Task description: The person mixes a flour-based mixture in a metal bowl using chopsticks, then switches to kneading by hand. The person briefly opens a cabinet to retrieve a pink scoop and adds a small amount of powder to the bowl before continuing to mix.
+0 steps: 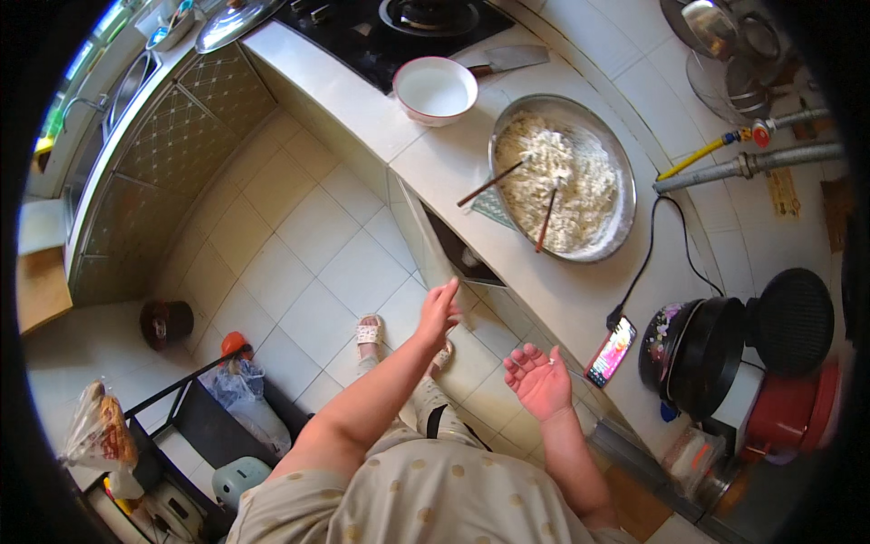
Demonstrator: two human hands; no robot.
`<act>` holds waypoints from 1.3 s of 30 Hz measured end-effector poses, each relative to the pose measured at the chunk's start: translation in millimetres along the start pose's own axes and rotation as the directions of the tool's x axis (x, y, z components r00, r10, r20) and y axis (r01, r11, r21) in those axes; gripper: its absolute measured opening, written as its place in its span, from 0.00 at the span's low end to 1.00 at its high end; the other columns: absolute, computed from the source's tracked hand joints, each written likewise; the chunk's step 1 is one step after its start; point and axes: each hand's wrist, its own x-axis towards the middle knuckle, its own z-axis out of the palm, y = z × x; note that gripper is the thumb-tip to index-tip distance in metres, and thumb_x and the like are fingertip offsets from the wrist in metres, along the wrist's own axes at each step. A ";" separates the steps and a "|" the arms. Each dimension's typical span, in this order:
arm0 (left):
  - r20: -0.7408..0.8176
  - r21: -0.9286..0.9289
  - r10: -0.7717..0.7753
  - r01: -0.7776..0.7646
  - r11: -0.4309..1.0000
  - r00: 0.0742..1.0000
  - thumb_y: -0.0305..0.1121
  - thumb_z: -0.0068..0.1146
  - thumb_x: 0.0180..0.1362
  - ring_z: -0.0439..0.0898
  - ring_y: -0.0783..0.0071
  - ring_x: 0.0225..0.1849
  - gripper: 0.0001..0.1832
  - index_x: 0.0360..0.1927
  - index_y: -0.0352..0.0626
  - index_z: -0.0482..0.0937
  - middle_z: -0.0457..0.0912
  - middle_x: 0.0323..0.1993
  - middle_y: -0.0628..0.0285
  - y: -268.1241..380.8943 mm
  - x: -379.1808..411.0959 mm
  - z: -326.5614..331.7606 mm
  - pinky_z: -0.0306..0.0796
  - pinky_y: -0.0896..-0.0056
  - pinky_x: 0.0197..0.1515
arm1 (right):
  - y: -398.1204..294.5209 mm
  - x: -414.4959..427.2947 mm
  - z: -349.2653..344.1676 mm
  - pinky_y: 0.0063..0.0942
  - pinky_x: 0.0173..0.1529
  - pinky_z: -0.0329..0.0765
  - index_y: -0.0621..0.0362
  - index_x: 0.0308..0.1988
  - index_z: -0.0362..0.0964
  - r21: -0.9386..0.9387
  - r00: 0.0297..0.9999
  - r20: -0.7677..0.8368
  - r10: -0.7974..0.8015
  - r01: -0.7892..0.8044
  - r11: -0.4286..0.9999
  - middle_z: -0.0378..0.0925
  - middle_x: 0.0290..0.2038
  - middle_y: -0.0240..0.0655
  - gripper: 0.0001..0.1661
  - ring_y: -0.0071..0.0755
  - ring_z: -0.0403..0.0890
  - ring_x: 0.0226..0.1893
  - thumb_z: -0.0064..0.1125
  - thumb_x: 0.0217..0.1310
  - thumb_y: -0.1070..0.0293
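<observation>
My left hand is raised over the floor beside an open cabinet door, fingers partly spread, holding nothing. My right hand, palm up with curled fingers, is empty near the counter's front edge; a white speck clings to it. On the counter, a large metal basin holds shaggy, floury dough. Two brown chopsticks stick in the dough, one leaning over the rim, the other closer to me. A white bowl with a red rim holds what looks like clear liquid. Behind it lies a cleaver.
A plugged-in phone lies at the counter edge, near an open black electric pan and a red pot. The gas stove is at the back. The cabinet door stands open below. A black rack is at lower left.
</observation>
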 end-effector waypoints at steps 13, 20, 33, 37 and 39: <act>-0.196 0.705 0.611 -0.323 0.631 0.767 0.30 0.64 0.51 0.66 0.83 0.27 0.21 0.48 0.44 0.71 0.67 0.25 0.71 113.0 -22.4 -260.0 0.63 0.81 0.27 | -133.6 71.2 103.3 0.18 0.30 0.68 0.50 0.35 0.69 -0.613 0.768 -0.094 -0.634 0.457 0.644 0.73 0.31 0.24 0.09 0.18 0.73 0.30 0.56 0.62 0.58; -0.177 0.862 0.774 -0.284 0.421 0.609 0.31 0.63 0.51 0.72 0.76 0.32 0.21 0.49 0.42 0.71 0.74 0.30 0.63 155.5 -27.0 -271.3 0.70 0.74 0.37 | -178.9 133.2 94.2 0.19 0.28 0.69 0.57 0.34 0.74 -0.887 0.663 -0.157 -0.732 0.231 0.400 0.77 0.31 0.29 0.18 0.22 0.77 0.25 0.52 0.63 0.52; 0.121 0.914 0.955 -0.406 -0.001 0.270 0.25 0.57 0.50 0.67 0.54 0.58 0.20 0.49 0.42 0.74 0.69 0.54 0.51 115.0 -74.2 -173.3 0.58 0.59 0.61 | -176.4 59.4 69.1 0.48 0.64 0.55 0.54 0.43 0.78 -0.424 0.760 0.568 -0.316 -0.059 -0.904 0.67 0.57 0.43 0.16 0.55 0.56 0.64 0.51 0.59 0.59; 0.236 0.817 0.868 -0.573 0.066 0.437 0.23 0.58 0.48 0.69 0.53 0.55 0.19 0.46 0.45 0.75 0.71 0.52 0.52 77.4 -64.0 -114.7 0.63 0.59 0.58 | -176.9 39.6 66.3 0.48 0.65 0.54 0.52 0.47 0.74 -0.392 0.777 0.539 -0.324 -0.109 -0.913 0.65 0.58 0.44 0.18 0.53 0.56 0.64 0.55 0.56 0.60; 0.354 0.768 0.782 -0.636 0.069 0.512 0.24 0.59 0.47 0.70 0.53 0.54 0.19 0.46 0.45 0.75 0.73 0.50 0.53 63.5 -54.8 -87.5 0.65 0.59 0.56 | -178.7 32.2 61.4 0.47 0.65 0.54 0.53 0.47 0.74 -0.396 0.784 0.520 -0.339 -0.131 -0.909 0.66 0.58 0.44 0.18 0.52 0.55 0.64 0.56 0.56 0.61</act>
